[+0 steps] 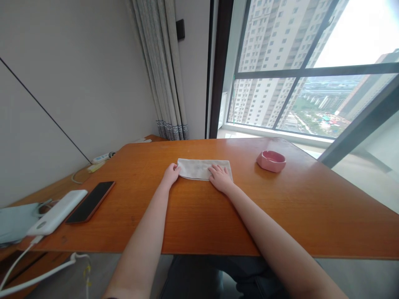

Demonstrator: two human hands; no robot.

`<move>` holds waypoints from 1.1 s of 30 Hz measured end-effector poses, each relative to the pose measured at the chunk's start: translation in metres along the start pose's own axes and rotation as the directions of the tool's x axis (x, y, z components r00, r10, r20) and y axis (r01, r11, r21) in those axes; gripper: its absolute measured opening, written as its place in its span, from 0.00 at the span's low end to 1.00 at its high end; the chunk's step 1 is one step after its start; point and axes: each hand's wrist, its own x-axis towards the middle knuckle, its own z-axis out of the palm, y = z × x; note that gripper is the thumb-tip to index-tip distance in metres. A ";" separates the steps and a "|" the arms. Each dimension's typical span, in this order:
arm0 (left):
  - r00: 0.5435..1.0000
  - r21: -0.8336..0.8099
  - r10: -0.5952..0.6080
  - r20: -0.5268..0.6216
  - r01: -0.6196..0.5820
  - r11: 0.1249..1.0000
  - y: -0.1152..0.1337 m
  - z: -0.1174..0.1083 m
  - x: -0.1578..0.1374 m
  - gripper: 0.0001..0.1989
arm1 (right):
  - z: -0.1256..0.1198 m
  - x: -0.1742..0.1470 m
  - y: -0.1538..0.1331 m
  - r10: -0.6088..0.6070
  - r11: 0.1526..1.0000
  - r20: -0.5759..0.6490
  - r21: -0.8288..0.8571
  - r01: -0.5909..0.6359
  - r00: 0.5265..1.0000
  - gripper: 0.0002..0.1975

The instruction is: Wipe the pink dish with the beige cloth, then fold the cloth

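A pale, folded cloth lies flat on the wooden table, its long side running left to right. My left hand pinches the cloth's left edge between thumb and fingers. Over the right part of the cloth, my right hand rests palm down with its fingers spread, pressing on the fabric and gripping nothing. The cloth's far edge and middle show plainly; its right near corner is partly under my right hand.
To the right on the wooden table stands a pink ashtray-like dish. A dark phone and a white power bank with a cable lie at the left. A power strip sits by the wall, and a window is beyond.
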 end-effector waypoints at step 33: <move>0.961 0.567 0.132 0.243 -0.251 0.784 0.014 0.029 -0.020 0.31 | 0.008 0.002 -0.012 0.246 0.968 0.013 -0.063 -0.245 0.969 0.36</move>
